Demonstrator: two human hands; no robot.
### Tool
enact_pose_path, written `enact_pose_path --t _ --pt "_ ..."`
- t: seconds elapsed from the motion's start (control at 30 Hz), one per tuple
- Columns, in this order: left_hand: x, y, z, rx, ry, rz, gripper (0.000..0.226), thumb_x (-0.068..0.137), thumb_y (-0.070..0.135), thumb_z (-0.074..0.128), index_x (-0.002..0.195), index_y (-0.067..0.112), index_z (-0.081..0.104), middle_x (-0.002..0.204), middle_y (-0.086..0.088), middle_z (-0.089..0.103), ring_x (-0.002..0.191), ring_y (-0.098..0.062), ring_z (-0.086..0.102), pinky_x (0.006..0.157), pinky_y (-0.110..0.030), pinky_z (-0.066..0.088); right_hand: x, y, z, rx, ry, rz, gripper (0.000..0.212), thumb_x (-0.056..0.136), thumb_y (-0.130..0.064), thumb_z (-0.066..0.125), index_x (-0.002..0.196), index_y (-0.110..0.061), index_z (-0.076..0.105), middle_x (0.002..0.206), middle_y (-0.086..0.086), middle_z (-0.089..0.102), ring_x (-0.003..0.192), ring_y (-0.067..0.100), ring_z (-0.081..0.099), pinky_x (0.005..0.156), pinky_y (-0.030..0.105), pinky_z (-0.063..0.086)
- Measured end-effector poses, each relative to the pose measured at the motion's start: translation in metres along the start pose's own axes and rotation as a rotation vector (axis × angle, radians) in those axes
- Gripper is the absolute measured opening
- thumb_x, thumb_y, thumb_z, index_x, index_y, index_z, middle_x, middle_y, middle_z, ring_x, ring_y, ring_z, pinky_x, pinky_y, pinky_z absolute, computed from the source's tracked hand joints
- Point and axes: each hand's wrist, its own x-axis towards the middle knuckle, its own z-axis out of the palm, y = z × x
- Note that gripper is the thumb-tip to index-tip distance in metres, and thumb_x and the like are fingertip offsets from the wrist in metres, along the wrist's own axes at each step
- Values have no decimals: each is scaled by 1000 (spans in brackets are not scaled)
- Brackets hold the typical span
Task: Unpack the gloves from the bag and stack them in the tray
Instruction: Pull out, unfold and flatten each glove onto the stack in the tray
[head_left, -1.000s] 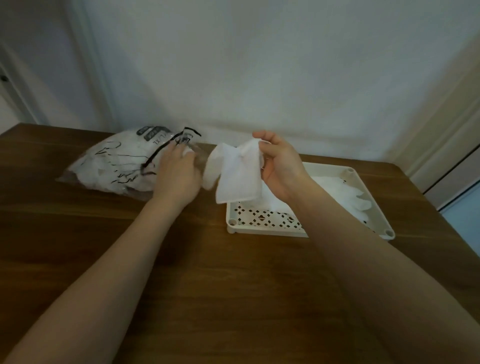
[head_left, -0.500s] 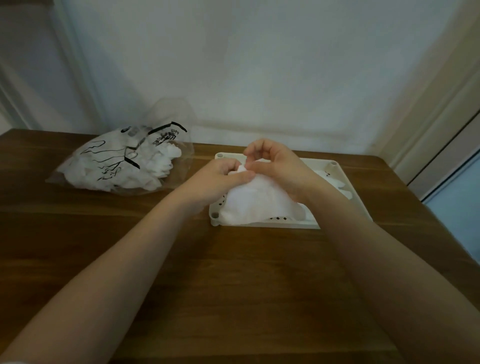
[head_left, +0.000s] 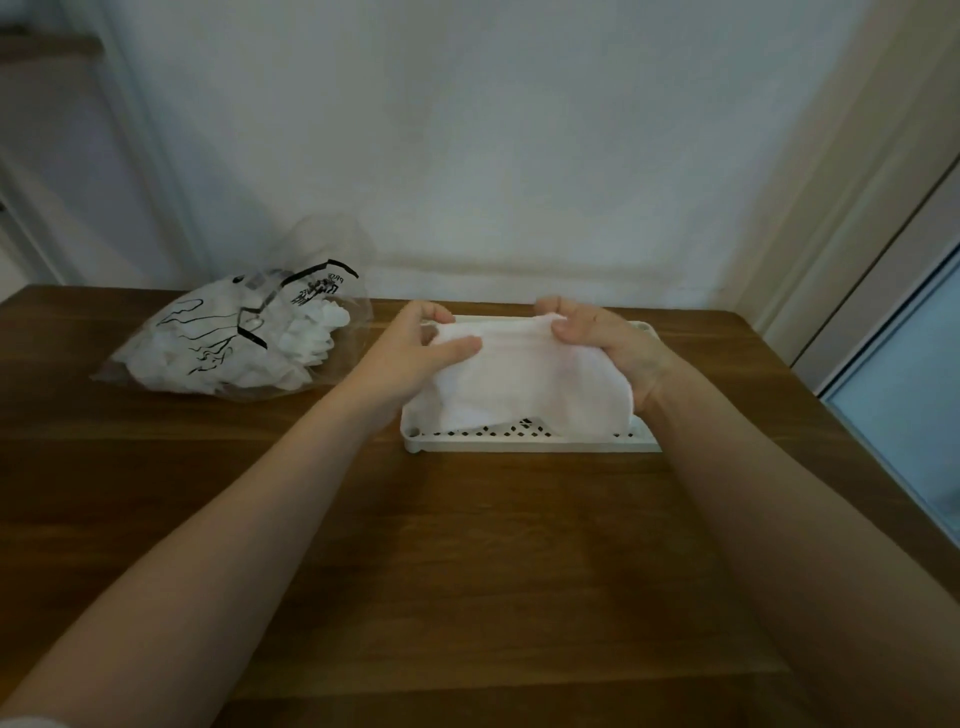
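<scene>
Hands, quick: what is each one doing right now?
Left hand: pinches the left edge of the white glove over the tray.
Right hand: grips the same glove's right edge.

head view, forward-down, close over table (head_left: 467, 545)

One clear bag (head_left: 228, 338) on counter (head_left: 467, 545) — gloves inside bunched, too many to count. One white tray (head_left: 524, 444). One white glove (head_left: 519, 374) held out — two hands: left hand (head_left: 415, 353), right hand (head_left: 608, 348).
</scene>
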Motion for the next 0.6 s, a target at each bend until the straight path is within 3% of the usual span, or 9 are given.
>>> enact_pose_path --t 0.07,0.13,0.2,0.27,0.33,0.37,0.43,0.5,0.6 --pt "3 2 6 187 155 32 39 85 25 66 118 24 45 119 0 49 106 -15 50 79 -25 46 1 -5 5 67 32 -86 52 54 -17 87 100 -18 61 73 4 67 65 16 65 58 27 56" --pt "0 12 15 223 264 163 27 90 22 59 114 22 49 116 0 52 109 -15 49 88 -27 44 1 -12 12 66 54 -175 27 75 -8 64 101 -16 65 71 4 68 66 15 65 59 24 55" --pt "-10 33 21 -8 169 196 10 96 24 47 96 19 56 96 2 60 97 -16 55 79 -18 45 0 -17 14 24 98 -195 22 80 -6 52 94 -10 69 78 6 70 71 16 66 63 25 56" --pt "-17 53 25 -203 -52 159 32 99 41 35 90 22 60 83 7 66 88 -13 62 73 -15 48 -4 -22 14 2 65 -161 35 74 -7 45 102 0 66 97 14 69 86 24 67 76 31 56" --pt "-17 62 25 -134 -171 181 42 81 65 46 100 30 59 92 11 68 89 -7 65 79 -23 50 -9 -25 14 -66 72 -131 48 69 -1 39 111 4 60 110 20 65 97 30 65 84 35 55" --pt "-17 65 24 -9 -200 218 51 68 65 60 108 34 56 100 12 66 91 -5 64 81 -25 50 -12 -27 13 -125 99 -128 46 72 7 36 112 3 59 111 21 65 100 31 64 86 34 55" --pt "-17 69 21 293 -262 297 77 62 45 78 129 37 42 118 14 55 104 -3 57 85 -18 45 -16 -31 14 -254 161 -147 37 86 13 36 111 1 60 109 19 66 97 27 66 83 30 56" --pt "-17 74 22 526 -317 396 84 72 24 77 140 35 30 126 16 45 114 -4 47 85 -16 41 -20 -34 14 -320 202 -152 27 91 11 41 107 0 61 100 15 68 86 19 68 74 25 57" --pt "-15 79 26 670 -345 463 80 77 10 67 142 35 28 131 8 49 107 -12 53 83 -34 49 -23 -38 16 -454 383 -138 17 90 8 47 103 10 59 86 17 67 67 13 69 64 21 57"
